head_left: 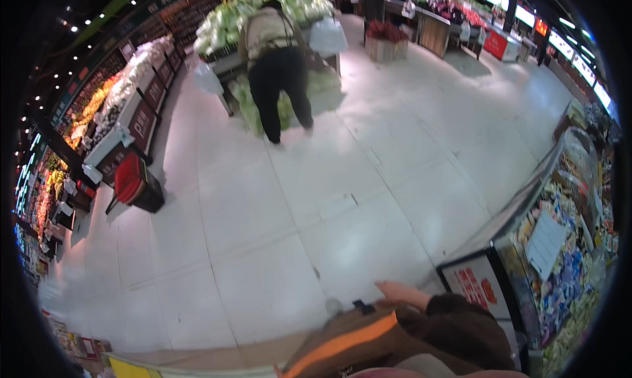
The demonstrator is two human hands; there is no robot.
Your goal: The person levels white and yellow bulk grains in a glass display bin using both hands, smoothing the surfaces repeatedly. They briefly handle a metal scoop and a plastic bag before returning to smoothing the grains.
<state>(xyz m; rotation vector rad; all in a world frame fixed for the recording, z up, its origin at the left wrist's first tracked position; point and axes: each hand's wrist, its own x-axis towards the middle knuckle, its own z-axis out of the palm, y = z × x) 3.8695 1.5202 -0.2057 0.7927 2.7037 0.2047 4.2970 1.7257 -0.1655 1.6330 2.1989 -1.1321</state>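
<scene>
My right hand [402, 294] is low in the picture, right of the middle, at the end of a dark sleeve. It is beside the front of a brown garment with an orange stripe [345, 343]; whether its fingers hold anything cannot be told. Only what may be a fingertip of my left hand [278, 371] shows at the bottom edge. Before me lies a pale tiled floor [296, 220]. Close on the right stands a bin of small wrapped goods [558, 259] with a white sheet [545, 242] on top.
A person [276, 57] bends over a stand heaped with cabbages [222, 25], their back towards me. A red-lidded black bin [138, 183] stands at the left beside a long produce counter [143, 111]. Farther off is a crate with red bags [386, 47]. A yellow panel [131, 368] shows at the lower left.
</scene>
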